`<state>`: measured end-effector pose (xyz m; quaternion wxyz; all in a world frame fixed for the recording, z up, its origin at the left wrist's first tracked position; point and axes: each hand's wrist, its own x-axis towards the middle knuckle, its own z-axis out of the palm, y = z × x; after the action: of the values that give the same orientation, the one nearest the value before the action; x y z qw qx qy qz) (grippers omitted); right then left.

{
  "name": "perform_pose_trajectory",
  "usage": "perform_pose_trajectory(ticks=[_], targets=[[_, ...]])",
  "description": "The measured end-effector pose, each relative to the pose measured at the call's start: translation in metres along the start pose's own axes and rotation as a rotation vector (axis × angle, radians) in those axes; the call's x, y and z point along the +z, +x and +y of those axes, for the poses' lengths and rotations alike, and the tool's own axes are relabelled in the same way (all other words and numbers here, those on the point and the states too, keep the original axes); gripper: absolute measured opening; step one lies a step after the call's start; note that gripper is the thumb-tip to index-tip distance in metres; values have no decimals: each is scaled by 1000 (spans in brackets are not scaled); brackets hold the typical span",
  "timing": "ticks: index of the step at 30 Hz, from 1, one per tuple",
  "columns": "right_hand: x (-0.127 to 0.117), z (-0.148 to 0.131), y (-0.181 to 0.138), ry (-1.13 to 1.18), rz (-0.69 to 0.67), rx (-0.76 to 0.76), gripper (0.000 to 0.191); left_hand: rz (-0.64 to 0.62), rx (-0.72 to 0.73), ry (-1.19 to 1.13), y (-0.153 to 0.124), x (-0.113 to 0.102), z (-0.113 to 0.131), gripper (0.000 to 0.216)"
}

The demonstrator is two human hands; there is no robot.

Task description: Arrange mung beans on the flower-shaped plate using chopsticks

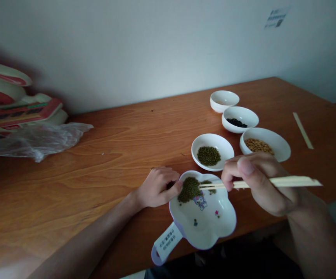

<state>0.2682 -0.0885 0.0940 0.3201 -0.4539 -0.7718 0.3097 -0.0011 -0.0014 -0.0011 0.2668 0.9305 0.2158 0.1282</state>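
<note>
A flower-shaped white bowl with a purple rim and handle (208,232) stands at the table's front edge, a printed label on its handle. Small green beans (189,190) lie along its far left side. My left hand (160,186) grips the rim there, thumb on the edge and fingers curled outside. In my right hand (261,178) is a pair of wooden chopsticks (293,181), fingers closed round them. Their tips touch down among the green beans in the bowl. Just beyond is a round white bowl (227,147) with more green beans.
At the right stand white bowls of tan beans (281,149) and of black pieces (252,116), plus another white bowl (224,95) behind. A paper strip (303,131) lies far right. A plastic bag (45,139) and a toy keyboard (22,112) sit at the left.
</note>
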Motion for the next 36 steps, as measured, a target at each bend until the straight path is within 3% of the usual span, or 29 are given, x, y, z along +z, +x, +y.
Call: perform_pose_trajectory(ticks=[8, 12, 14, 16, 19, 23, 27, 32, 36], targets=[[-11, -3, -3, 119, 104, 3, 69, 5, -2, 1, 0, 0, 1, 35], [-26, -12, -10, 78, 352, -24, 75, 11, -11, 8, 1, 0, 1, 36], [-32, -14, -13, -18, 528, 7, 76, 17, 0, 9, 1, 0, 1, 36], [-36, -12, -14, -158, 620, 62, 77, 15, 5, 9, 1, -1, 1, 36], [-39, -9, -12, -223, 617, 141, 76, 3, 1, 4, 0, -1, 1, 36], [-42, -10, -10, -90, 619, 192, 77, 0, -10, 3, 0, -1, 1, 35], [-40, -15, -9, 3, 449, 97, 78, -9, -7, 5, 0, -1, 1, 35], [-24, -21, 0, 8, -79, 54, 63, 4, 23, 25, 0, 0, 0, 35], [-16, -20, 3, -47, -129, 125, 62, 2, 18, 24, 1, -1, 1, 34]])
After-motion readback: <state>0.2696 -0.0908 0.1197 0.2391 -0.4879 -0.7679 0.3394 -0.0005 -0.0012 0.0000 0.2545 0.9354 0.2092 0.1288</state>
